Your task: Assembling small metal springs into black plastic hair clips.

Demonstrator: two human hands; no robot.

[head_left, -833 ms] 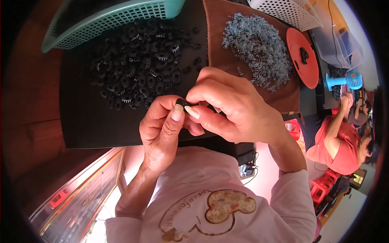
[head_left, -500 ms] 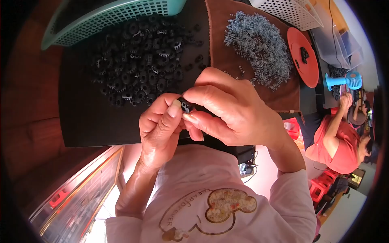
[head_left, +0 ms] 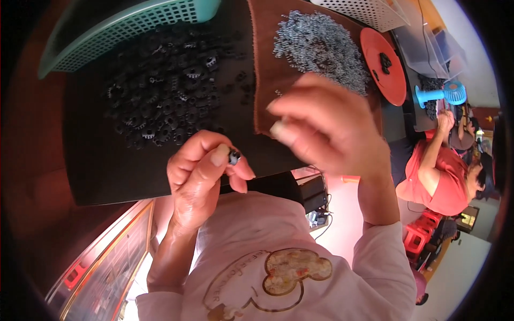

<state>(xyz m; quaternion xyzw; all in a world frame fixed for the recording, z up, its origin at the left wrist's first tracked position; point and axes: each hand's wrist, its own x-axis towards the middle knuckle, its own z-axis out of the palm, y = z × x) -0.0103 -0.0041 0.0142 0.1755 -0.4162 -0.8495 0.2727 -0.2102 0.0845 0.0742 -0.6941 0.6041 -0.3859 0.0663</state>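
Observation:
My left hand (head_left: pixel 195 174) pinches a small black toothed piece (head_left: pixel 234 157) between thumb and fingers, with a pale spot at its end. My right hand (head_left: pixel 332 125) is apart from it, blurred by motion over the edge of a brown cloth (head_left: pixel 265 69). Its thumb and forefinger are separated, and nothing shows between them. Beyond the left hand lies a heap of black toothed pieces (head_left: pixel 171 93) on the dark table (head_left: pixel 118 171). A pile of small silvery springs (head_left: pixel 321 48) spreads over the cloth, past the right hand.
A green basket (head_left: pixel 123 35) stands at the far left; a white perforated basket (head_left: pixel 369 13) is at the far right. A red plate (head_left: pixel 388 80) holds a few black pieces. Beyond it are a blue fan (head_left: pixel 452 93) and a seated person in red (head_left: pixel 436 174).
My right hand has let go of the black toothed piece and moved right, away from my left hand. The left hand still holds the piece. The whole view has shifted slightly.

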